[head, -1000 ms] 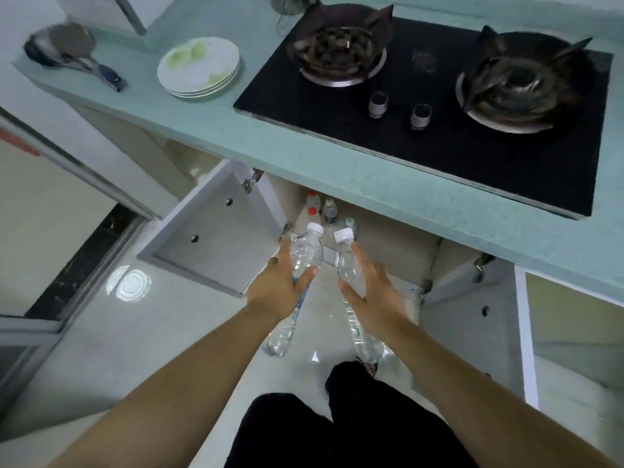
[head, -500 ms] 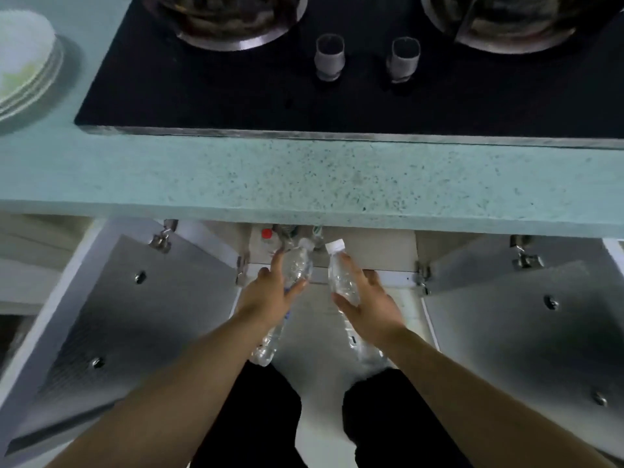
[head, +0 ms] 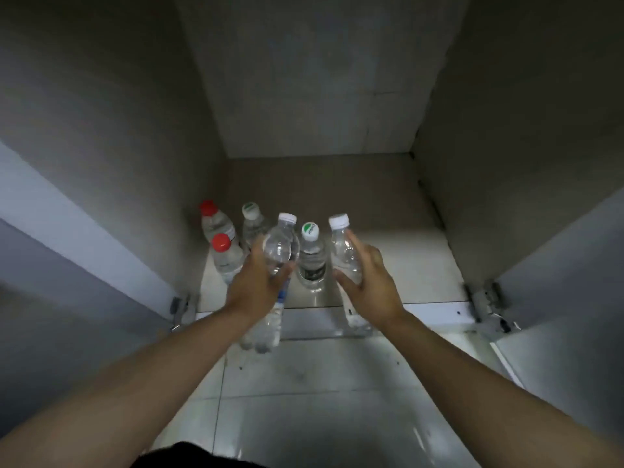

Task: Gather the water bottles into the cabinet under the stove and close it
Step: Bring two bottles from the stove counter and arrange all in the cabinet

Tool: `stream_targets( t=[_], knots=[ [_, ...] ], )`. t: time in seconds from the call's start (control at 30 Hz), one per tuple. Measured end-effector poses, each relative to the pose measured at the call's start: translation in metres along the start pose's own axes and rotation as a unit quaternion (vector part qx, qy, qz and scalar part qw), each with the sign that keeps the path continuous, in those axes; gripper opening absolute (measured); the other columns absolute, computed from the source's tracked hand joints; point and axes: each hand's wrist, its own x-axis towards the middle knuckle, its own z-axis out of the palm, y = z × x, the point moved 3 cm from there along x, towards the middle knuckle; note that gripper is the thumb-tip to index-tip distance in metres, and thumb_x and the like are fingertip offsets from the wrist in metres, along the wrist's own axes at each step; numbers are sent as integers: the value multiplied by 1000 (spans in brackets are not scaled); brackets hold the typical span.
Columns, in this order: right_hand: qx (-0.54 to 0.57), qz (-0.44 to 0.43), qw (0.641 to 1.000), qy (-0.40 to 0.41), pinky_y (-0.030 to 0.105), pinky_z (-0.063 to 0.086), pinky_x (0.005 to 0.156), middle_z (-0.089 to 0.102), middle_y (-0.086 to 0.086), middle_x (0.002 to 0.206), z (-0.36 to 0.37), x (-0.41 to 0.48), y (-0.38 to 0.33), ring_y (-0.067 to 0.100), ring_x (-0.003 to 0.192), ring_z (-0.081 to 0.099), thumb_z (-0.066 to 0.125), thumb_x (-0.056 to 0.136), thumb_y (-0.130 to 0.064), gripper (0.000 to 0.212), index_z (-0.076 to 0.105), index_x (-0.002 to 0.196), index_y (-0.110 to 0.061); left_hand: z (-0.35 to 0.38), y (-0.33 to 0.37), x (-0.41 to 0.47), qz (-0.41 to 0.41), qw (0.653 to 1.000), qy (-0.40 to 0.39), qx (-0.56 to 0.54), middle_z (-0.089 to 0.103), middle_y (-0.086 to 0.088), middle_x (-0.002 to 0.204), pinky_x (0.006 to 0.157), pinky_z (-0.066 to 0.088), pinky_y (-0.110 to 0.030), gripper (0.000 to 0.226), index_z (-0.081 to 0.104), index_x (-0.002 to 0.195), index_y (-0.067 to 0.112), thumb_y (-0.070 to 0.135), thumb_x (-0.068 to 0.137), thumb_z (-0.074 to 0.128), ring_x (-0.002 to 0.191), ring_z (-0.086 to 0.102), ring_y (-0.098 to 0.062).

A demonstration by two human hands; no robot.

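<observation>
I look straight into the open cabinet [head: 388,251] under the stove. My left hand [head: 256,285] grips a clear water bottle with a white cap [head: 280,248], held over the cabinet's front edge. My right hand [head: 368,282] grips a second white-capped bottle [head: 344,251] beside it. Inside stand two red-capped bottles [head: 223,255], one behind the other at the left, a green-marked cap bottle [head: 252,221] behind my left hand, and another green-capped bottle [head: 311,258] between my two hands.
Both cabinet doors hang open, the left door [head: 67,251] and the right door [head: 560,265], with hinges [head: 486,302] at the front corners. The cabinet's floor to the right and back is bare. Glossy floor tiles [head: 304,400] lie below my arms.
My view has dropped from the stove and counter down to the cabinet's inside. Both hands have carried their bottles forward to the cabinet's front edge.
</observation>
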Motion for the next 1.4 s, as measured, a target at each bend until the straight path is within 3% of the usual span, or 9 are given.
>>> stream_targets(
  t=[0.17,0.27,0.4,0.6,0.87,0.97,1.07,1.2,1.4],
  knots=[
    [9,-26,998,52,25,41,91,43,-1,134,30,32,32,17,115,52,63,85,-33,71,20,140,-47,15,-32,21,48,998,49,14,55,-1,131,84,47,-38,73,17,141,24,39,85,61,102,61,-25],
    [-43,-48,994,88,37,41,97,48,0,137,39,50,46,23,119,46,65,83,-35,72,24,142,-38,21,-40,34,62,995,67,48,57,-10,128,83,48,-41,76,17,142,18,41,84,61,105,60,-33],
    [-27,-61,992,108,29,36,94,46,0,140,42,64,66,26,119,43,70,79,-29,74,29,141,-26,32,-50,47,64,991,85,80,61,-18,119,78,53,-47,81,15,141,13,41,82,63,97,63,-38],
    [8,-6,990,140,37,39,102,45,6,141,45,57,93,26,127,42,75,75,-20,81,27,141,-21,52,-66,53,37,991,85,-97,47,-5,128,97,42,-29,79,16,135,9,10,78,71,117,54,-24],
    [-19,-8,988,151,29,32,103,32,9,145,25,42,78,24,133,35,79,70,-24,92,22,143,-18,49,-72,38,39,991,79,-105,47,2,121,97,42,-27,81,17,134,11,12,76,75,112,53,-15],
    [-66,-60,975,202,28,25,104,34,16,144,7,39,40,29,134,31,72,77,-30,77,32,139,-10,40,-68,32,50,993,57,-89,49,4,123,97,41,-24,80,22,134,12,11,75,75,115,52,-13],
    [-123,-144,973,133,29,34,96,46,14,136,7,50,-3,29,125,42,67,82,-32,54,49,129,-12,18,-58,24,40,998,36,-30,51,4,110,86,39,-24,66,28,131,12,8,79,68,109,55,-20],
    [-160,-152,975,-31,32,40,93,50,12,130,22,78,-31,26,119,49,64,83,-36,53,49,129,-13,-33,-37,21,41,994,42,92,54,4,102,81,45,-31,48,43,123,19,12,80,62,97,58,-22],
    [-200,-141,964,-108,29,44,76,64,10,102,22,101,-43,21,87,58,71,78,-30,31,64,103,-12,-96,-18,50,66,968,130,203,68,-2,107,85,50,-35,37,56,116,21,26,81,61,101,62,-26]
  ],
)
